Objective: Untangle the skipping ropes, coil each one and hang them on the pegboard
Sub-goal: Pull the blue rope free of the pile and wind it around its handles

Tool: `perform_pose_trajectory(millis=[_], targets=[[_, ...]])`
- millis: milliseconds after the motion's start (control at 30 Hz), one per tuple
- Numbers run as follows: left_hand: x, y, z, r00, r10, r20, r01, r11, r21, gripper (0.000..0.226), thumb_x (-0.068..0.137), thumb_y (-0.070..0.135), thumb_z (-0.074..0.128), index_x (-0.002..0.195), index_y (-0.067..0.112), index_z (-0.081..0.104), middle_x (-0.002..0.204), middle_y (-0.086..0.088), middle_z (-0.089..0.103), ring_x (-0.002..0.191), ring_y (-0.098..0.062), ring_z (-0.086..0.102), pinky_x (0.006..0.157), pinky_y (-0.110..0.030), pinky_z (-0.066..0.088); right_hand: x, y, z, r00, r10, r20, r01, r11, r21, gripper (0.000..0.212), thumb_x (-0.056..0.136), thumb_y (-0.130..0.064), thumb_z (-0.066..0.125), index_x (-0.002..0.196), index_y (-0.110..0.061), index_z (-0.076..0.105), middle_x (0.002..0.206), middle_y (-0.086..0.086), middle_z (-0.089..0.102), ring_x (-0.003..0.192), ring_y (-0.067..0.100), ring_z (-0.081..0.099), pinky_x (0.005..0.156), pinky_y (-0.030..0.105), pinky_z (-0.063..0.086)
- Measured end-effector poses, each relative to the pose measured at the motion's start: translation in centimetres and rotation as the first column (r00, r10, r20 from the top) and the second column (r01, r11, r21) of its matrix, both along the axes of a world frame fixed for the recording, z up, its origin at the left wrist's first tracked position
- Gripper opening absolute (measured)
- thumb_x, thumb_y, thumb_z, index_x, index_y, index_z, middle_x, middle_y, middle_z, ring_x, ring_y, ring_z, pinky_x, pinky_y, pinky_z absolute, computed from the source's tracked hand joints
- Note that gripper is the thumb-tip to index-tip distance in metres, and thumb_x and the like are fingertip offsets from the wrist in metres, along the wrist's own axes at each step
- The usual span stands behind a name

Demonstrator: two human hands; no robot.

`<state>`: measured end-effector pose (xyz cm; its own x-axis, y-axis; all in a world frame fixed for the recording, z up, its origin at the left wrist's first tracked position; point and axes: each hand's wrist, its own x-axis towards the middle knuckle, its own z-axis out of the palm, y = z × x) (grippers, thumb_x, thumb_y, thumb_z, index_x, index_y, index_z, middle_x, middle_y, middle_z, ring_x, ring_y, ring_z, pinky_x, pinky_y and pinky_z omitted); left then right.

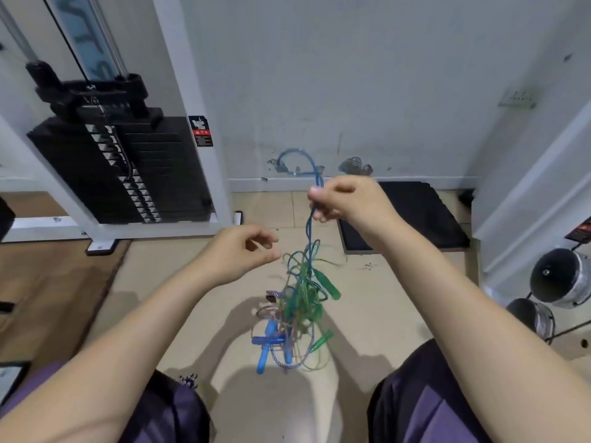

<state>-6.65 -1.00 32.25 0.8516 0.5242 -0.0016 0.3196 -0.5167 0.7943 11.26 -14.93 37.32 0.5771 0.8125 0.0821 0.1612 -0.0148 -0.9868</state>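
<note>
1. right hand [343, 199] pinches a blue rope [309, 215] btwn thumb & fingers, holding it up; a loop of that rope arcs above the hand.
2. the tangle [295, 311] hangs from the blue rope, straight below the right hand, over the floor [179, 282]: blue, green & pinkish cords all knotted together.
3. green handle [326, 284] sticks out near the tangle's top; blue handles [267, 342] dangle at its bottom.
4. left hand [243, 251] sits just left of the tangle's top, fingers loosely curled, holding nothing; can't tell if a fingertip touches a strand.
5. progress, as i judge it: very early. no rope is free yet, none coiled, none hung. pegboard isn't in view.
6. left to do: separate every rope, coil each, hang all.
7. weight stack [121, 167] stands well left of the tangle.
</note>
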Motion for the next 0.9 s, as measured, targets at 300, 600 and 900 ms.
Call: perform_pose_trajectory(millis=[300, 600, 900], targets=[[2.0, -3.6, 0.5, 0.975, -0.199, 0.093, 0.217, 0.945, -0.247, 0.017, 0.095, 0.011, 0.063, 0.109, 0.008, 0.072, 0.104, -0.002, 0.074, 0.092, -0.004, 0.067, 0.082, -0.011, 0.048, -1.5, 1.0, 1.2, 0.969, 0.109, -0.221, -0.078, 0.986, 0.144, 0.017, 0.091, -0.019, 0.068, 0.082, -0.005, 0.068, 0.071, 0.008, 0.063, 0.061, 0.018, 0.062, 0.062, 0.027, 0.053], [2.8, -2.1, 1.5, 0.984, -0.141, 0.109, 0.172, 0.910, -0.378, 0.019, 0.097, 0.019, 0.061, 0.083, 0.010, 0.071, 0.069, 0.000, 0.073, 0.066, -0.009, 0.066, 0.066, -0.023, 0.051, 0.2, 0.0, 0.2, 0.981, 0.088, -0.171, -0.087, 0.996, 0.016, 0.027, 0.086, -0.031, 0.069, 0.091, -0.005, 0.072, 0.076, 0.008, 0.069, 0.065, 0.021, 0.065, 0.066, 0.030, 0.055], [3.2, -0.4, 3.6, 0.912, 0.164, 0.377, 0.094, 0.808, -0.581, 0.020, 0.098, 0.021, 0.058, 0.089, 0.008, 0.069, 0.070, -0.004, 0.071, 0.063, -0.017, 0.068, 0.057, -0.027, 0.057, -0.3, -0.7, -1.1, 0.940, 0.341, 0.029, -0.316, 0.896, -0.312, 0.015, 0.083, -0.025, 0.077, 0.097, -0.019, 0.076, 0.082, -0.002, 0.075, 0.072, 0.008, 0.068, 0.060, 0.016, 0.049]])
